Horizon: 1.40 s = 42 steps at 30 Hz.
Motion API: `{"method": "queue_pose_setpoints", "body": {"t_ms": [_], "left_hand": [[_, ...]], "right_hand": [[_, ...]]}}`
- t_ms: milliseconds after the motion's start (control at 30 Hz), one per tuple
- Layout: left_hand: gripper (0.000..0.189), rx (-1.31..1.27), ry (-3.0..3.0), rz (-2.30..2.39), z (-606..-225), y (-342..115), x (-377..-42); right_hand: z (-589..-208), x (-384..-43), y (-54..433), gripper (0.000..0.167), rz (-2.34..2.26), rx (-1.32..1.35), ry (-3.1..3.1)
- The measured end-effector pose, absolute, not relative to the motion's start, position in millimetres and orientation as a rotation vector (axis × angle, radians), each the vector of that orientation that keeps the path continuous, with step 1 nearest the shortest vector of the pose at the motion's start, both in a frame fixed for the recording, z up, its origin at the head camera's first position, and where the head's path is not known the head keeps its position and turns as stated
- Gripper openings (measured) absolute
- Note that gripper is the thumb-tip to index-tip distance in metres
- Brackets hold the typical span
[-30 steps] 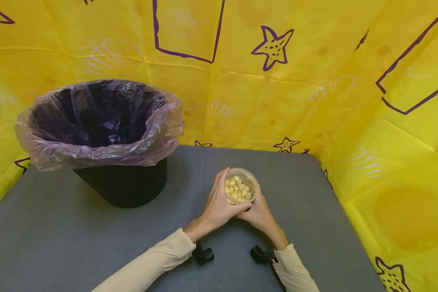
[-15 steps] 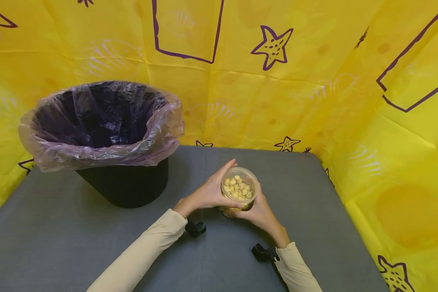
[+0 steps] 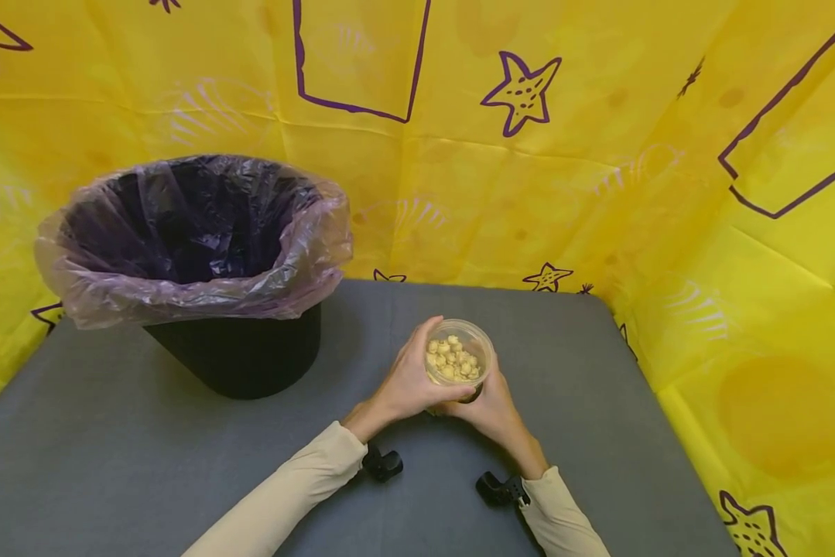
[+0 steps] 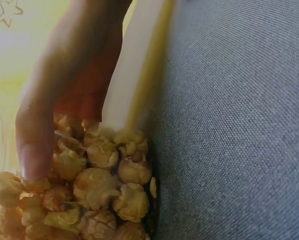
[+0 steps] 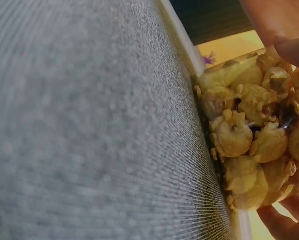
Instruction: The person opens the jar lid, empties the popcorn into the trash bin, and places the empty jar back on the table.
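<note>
A round clear plastic jar (image 3: 475, 333) of popcorn (image 3: 452, 360) stands on the grey table, in front of the person. My left hand (image 3: 410, 383) grips its upper left side, with the thumb across the near side by the rim. Lower on the right side, my right hand (image 3: 492, 406) holds the jar, its thumb partly hidden under the left hand. Close up in the left wrist view, the popcorn (image 4: 95, 189) shows through the wall beside the left hand (image 4: 64, 70). In the right wrist view the popcorn (image 5: 252, 137) fills the jar's lower part, right at the cloth surface.
A black bin (image 3: 243, 356) lined with a translucent purple bag (image 3: 201, 295) stands at the left of the table (image 3: 556, 340). Yellow printed cloth (image 3: 459, 186) hangs behind and at the right. Black wrist cameras (image 3: 384, 464) sit under both sleeves.
The left hand turned outward round the top of the jar, its wrist swinging left, then turned back toward the near side. The right hand and jar have stayed nearly in place.
</note>
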<state>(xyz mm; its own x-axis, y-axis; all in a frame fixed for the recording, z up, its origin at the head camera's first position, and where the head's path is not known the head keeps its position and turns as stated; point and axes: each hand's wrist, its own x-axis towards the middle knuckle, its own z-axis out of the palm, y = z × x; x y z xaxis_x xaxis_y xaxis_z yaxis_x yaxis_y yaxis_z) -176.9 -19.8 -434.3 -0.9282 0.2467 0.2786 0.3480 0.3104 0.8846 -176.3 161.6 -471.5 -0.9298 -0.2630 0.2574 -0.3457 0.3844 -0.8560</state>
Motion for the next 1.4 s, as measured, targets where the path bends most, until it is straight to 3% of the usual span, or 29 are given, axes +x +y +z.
{"method": "queue_pose_setpoints", "body": {"t_ms": [633, 933, 1400], "left_hand": [[0.11, -0.491, -2.592, -1.77, -424, -24, -177], [0.113, -0.674, -2.618, -1.595, -415, -29, -183], [0.084, -0.72, -2.751, -1.336, -400, -28, -186]], "right_hand": [[-472, -176, 162, 0.119, 1.607, 0.551, -2.573], [-473, -179, 162, 0.12, 1.63, 0.607, -2.548], [-473, -176, 163, 0.118, 1.569, 0.547, -2.61]]}}
